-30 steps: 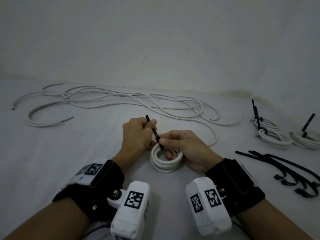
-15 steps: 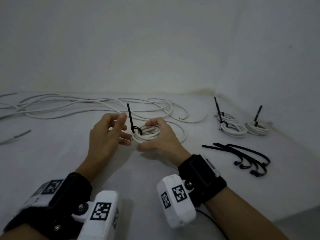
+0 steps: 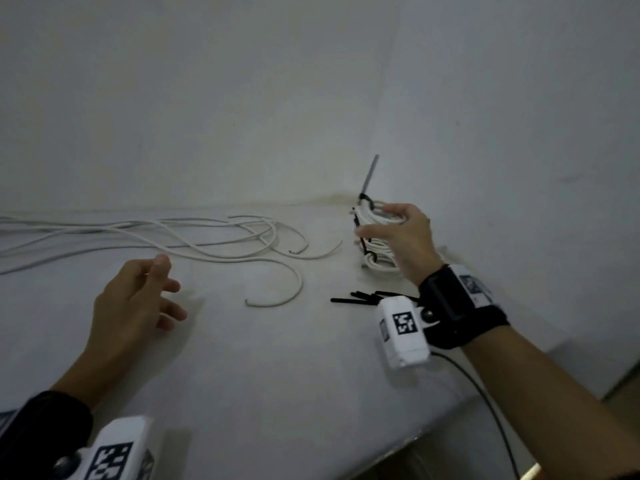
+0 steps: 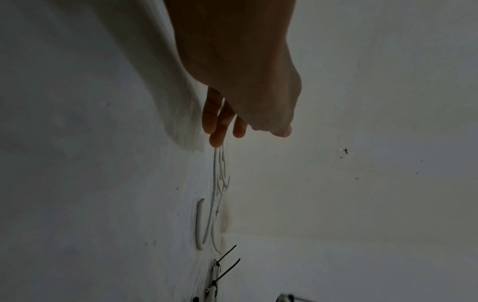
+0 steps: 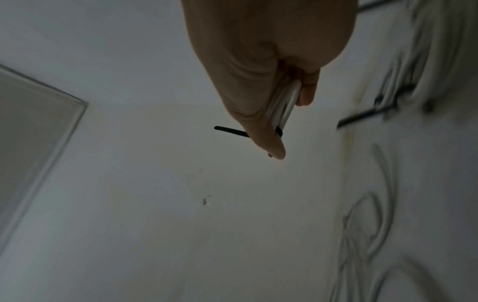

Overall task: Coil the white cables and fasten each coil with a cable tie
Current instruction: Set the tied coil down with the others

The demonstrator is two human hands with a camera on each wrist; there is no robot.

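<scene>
My right hand [image 3: 378, 222] holds a tied white cable coil [image 3: 370, 215] in the air at the back right, thumb on one side and fingers on the other. The tail of the coil's black cable tie [image 3: 369, 177] points up. In the right wrist view the coil [image 5: 284, 102] sits edge-on between thumb and fingers, with the tie tail [image 5: 229, 130] sticking out left. Directly below lie finished tied coils [image 3: 377, 263]. My left hand [image 3: 169, 289] hovers open and empty over the table [image 3: 277, 375], near the loose white cables [image 3: 173, 237].
Spare black cable ties [image 3: 356, 297] lie beside my right wrist. The table meets walls at the back and right, forming a corner behind the coils. The table's front right edge [image 3: 450, 424] drops off. A loose cable end [image 3: 277, 299] curls mid-table.
My left hand let go of the tie and drew back left, open. My right hand lifted the tied coil and carried it right, above the finished coils. The view swung right.
</scene>
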